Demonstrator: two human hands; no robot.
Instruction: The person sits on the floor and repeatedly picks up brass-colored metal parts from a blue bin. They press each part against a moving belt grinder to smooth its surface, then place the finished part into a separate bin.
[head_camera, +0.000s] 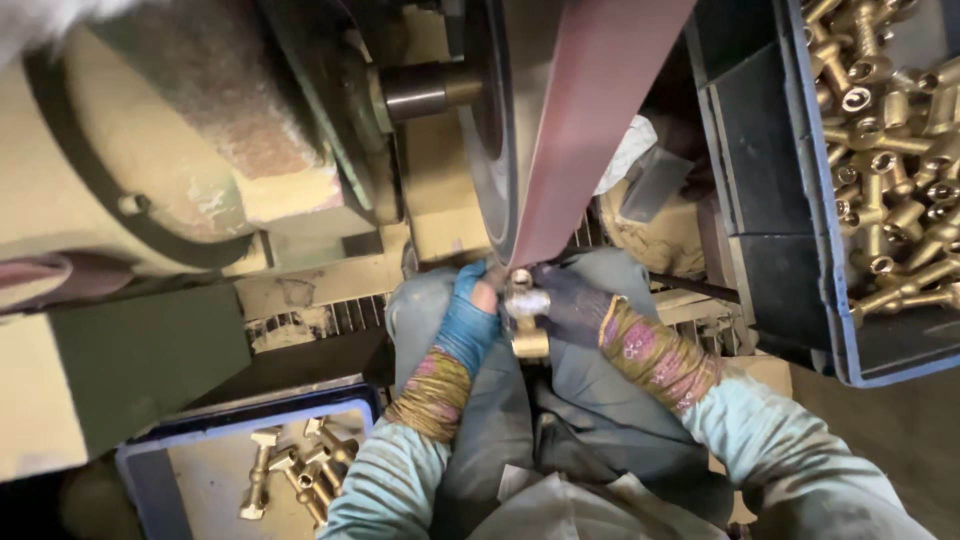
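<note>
1. Head view, the work: a brass fitting (527, 322) is held up against the lower edge of the reddish-brown sanding belt (585, 130), just below the point where the belt wraps round its wheel (492, 140). The fitting's top end touches or nearly touches the belt; I cannot tell which.
2. Left hand (470, 322), in a blue glove, is closed on the fitting's left side, fingertips up near the belt.
3. Right hand (572, 303), in a dark glove, is closed on the fitting's right side, so both hands pinch it between them just under the belt.
4. Handling, as a judgement: the fitting looks solid metal, stiff and fairly heavy for its size, with a smooth skin that could slip. The stem below the belt contact seems the safe place to grip.
5. Right of the belt, a blue crate (835, 250) holds many like brass fittings (890, 150).
6. Below and left of the belt, a blue tray (150, 480) holds a few brass pieces (295, 470).
7. Left of the belt stands the dusty cream machine housing (130, 170).
</note>
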